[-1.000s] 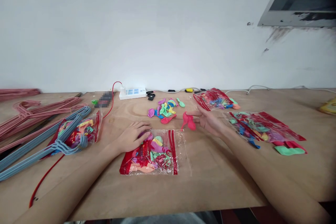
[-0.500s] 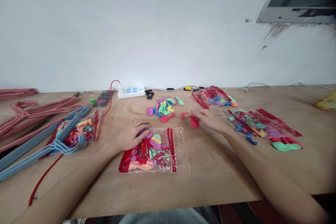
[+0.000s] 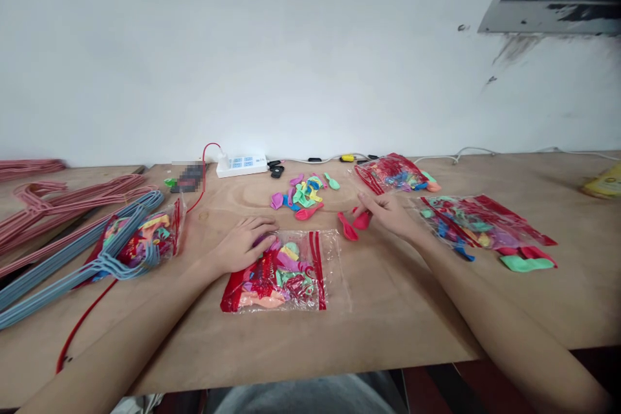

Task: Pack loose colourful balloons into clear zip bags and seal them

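My left hand (image 3: 247, 242) lies flat with its fingers stretched over the upper left corner of a clear, red-banded bag of balloons (image 3: 291, 275). Uninflated balloons of several colours show through the plastic. To the right of that bag, my right hand (image 3: 383, 212) is closed, thumb and fingers pinching a red balloon (image 3: 361, 218) that hangs just over the table. Beside it is a second red balloon (image 3: 347, 228); whether the fingers hold this one too, I cannot tell. A loose pile of mixed balloons (image 3: 303, 194) lies beyond, between my hands.
Two more balloon bags, one far (image 3: 391, 173) and one nearer (image 3: 485, 223), lie on the right with loose balloons by them. Blue hangers (image 3: 114, 262) and pink hangers (image 3: 41, 207) spread over the left, across another bag (image 3: 145, 229). A power strip (image 3: 241, 166) stands by the wall.
My right hand has shifted slightly, and the second red balloon has swung down to hang more upright beside the first. My left hand stays on the bag. The view has tipped a little.
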Demonstrator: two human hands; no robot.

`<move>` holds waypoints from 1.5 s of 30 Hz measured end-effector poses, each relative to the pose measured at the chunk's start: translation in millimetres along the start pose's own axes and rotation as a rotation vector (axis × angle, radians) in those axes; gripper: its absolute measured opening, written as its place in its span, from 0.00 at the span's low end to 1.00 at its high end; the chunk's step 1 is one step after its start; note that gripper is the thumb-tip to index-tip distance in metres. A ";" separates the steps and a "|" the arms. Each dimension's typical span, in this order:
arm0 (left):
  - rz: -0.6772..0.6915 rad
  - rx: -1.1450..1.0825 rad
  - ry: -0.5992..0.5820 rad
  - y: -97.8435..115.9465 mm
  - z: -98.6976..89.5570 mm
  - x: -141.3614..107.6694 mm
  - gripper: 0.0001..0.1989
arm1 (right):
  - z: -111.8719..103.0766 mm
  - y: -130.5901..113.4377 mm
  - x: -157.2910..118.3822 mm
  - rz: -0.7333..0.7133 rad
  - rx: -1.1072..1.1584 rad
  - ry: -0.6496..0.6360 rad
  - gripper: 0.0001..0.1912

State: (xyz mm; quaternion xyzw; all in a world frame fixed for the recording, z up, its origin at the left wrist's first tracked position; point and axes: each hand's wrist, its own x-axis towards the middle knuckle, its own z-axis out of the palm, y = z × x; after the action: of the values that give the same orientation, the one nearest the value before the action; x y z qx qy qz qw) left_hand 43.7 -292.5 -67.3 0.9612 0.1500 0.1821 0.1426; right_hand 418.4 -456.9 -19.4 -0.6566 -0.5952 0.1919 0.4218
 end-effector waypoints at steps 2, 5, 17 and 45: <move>-0.002 0.002 -0.002 0.2 -0.2 0.3 0.20 | 1.3 -1.3 -0.2 -0.019 0.047 0.061 0.37; 0.002 -0.001 -0.006 0.6 -0.5 0.5 0.20 | 3.3 -5.4 -1.3 -0.054 0.089 0.079 0.35; 0.005 -0.002 -0.008 -0.1 -0.4 0.2 0.20 | 13.2 -9.1 -1.3 -0.026 0.229 0.022 0.33; 0.015 0.004 -0.009 0.0 -0.4 0.8 0.20 | 3.0 -14.0 -8.1 -0.203 -0.156 -0.160 0.20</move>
State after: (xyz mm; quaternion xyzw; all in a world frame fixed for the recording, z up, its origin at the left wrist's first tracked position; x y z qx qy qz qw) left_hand 44.2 -292.1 -66.7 0.9633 0.1427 0.1788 0.1402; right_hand 405.7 -464.4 -12.1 -0.6064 -0.7033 0.1530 0.3381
